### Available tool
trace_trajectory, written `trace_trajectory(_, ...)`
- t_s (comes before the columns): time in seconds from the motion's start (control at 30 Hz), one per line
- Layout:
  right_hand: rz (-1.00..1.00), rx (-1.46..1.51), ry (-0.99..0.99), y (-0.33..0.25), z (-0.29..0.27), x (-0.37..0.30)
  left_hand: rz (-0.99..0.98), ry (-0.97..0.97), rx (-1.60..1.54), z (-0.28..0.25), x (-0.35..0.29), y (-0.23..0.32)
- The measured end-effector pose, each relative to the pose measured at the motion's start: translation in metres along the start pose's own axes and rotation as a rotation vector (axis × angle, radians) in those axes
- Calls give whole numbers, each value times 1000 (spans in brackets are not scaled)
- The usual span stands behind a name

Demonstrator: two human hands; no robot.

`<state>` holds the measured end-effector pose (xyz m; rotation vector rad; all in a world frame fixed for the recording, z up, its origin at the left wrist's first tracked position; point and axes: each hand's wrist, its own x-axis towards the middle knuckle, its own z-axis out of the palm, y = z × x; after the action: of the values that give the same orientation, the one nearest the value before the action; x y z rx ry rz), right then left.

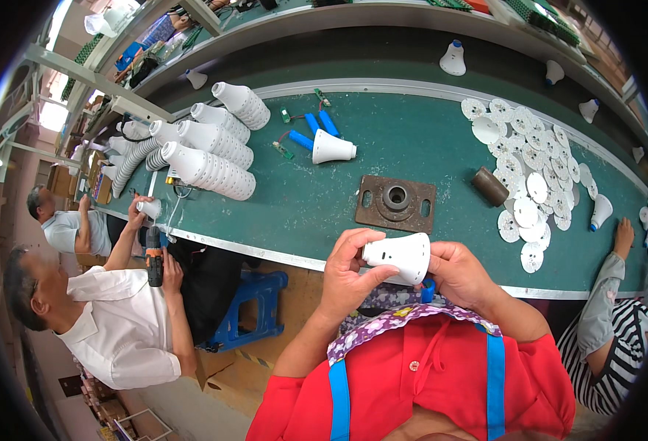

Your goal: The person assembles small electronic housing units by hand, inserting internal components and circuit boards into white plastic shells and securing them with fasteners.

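Since the left hand (347, 278) and the right hand (462, 276) both had their grip clamped on the white shell (400, 257), near the front edge of the bench (302, 214), light, even pressure seemed best, sparing the blue piece (428, 292) below.

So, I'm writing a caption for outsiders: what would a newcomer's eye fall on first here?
Front and centre, the left hand grips a white, flared, plastic-looking housing, with the right hand at its wide end. On the right of the flat green worktop spreads a heap of thin, round white discs; on its left lie nested stacks of similar white housings.
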<state>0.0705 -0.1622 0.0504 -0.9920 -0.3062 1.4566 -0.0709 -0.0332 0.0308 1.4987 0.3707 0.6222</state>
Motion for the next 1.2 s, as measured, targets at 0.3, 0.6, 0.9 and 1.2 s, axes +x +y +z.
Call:
trace_trajectory(0.3,5,9,1,2,-2,0,-15,-9,-34,1,1,1)
trace_trajectory(0.6,17,15,5,2,-2,0,-66,-16,-103,1,0,-1)
trace_trajectory(0.9,7,-60,1,3,-3,0,-47,-6,-89,0,0,-1)
trace_trajectory(1.2,-100,-298,6,5,-2,-2,-74,-18,-126,-1,0,-4)
